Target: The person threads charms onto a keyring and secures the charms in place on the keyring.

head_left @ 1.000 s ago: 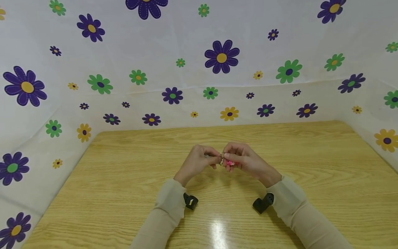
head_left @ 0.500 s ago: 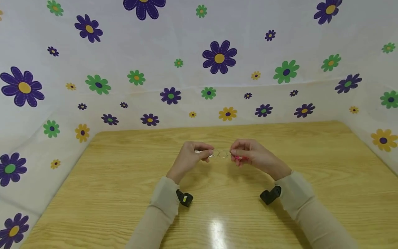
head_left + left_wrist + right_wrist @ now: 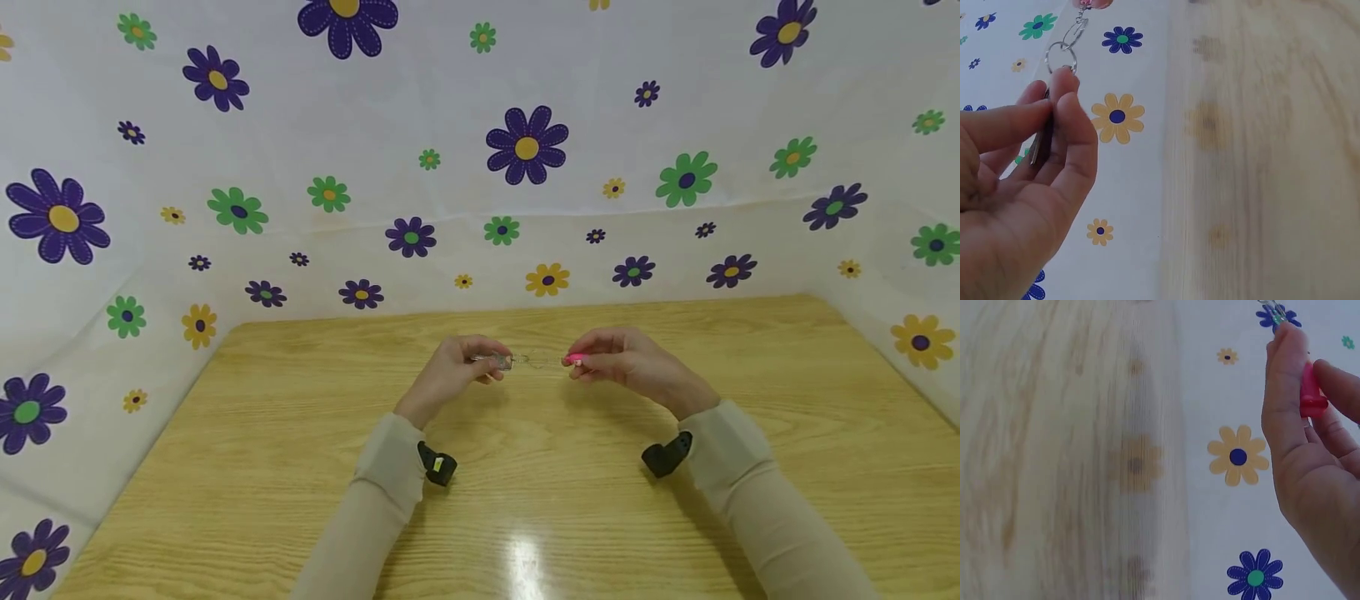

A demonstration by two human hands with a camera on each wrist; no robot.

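Over the middle of the table my left hand pinches a flat silvery key between thumb and fingers. The left wrist view shows the key edge-on, mostly covered by the fingers. From it extends a metal key ring, linked to a second ring and a short chain. On the other end, my right hand pinches a pink charm. Up close this charm is glossy and partly hidden by the fingers. The linked rings stretch across the gap between both hands, above the wood.
A wood-grain table lies below the hands. White cloth with printed flowers rises behind it and along both sides. Each wrist carries a black camera, the left one and the right one.
My hands were close together, with the items bunched between them. They have moved apart, left and right, and the rings now stretch out between them. The pink charm has come up between the right fingertips.
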